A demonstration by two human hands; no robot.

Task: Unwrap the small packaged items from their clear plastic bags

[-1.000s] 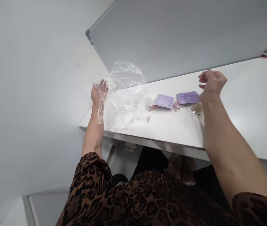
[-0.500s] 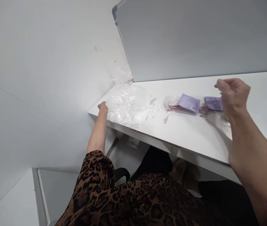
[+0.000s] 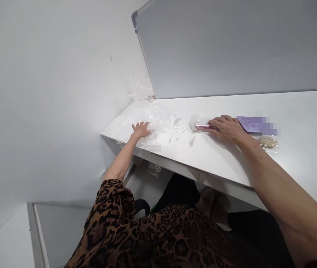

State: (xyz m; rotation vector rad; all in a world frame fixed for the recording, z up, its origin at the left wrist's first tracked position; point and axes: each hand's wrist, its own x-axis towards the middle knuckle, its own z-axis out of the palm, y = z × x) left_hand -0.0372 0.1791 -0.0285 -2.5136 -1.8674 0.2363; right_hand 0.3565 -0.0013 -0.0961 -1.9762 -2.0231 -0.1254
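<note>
On the white table, seen from the head camera, the left hand is lying palm-down on a thin clear plastic sheet, fingers spreading wide, not gripping anything I can see. Right hand's reaching over a clear packet with a red strip in it, fingers bending close together across its right end. Can't tell if it's actually pinching it or just resting there, tbh.

That packet's lying flat between the two hands, long axis running side to side, pretty much parallel to the bottom edge of the grey board. Its free end is pointing left, toward the sheet; the other end's hiding under the hand.

Just right of the hand, a purple packet is slanting down to the right, its far end going all blocky. A little clear packet with something tan is sitting just below that, near the right forearm.
</note>
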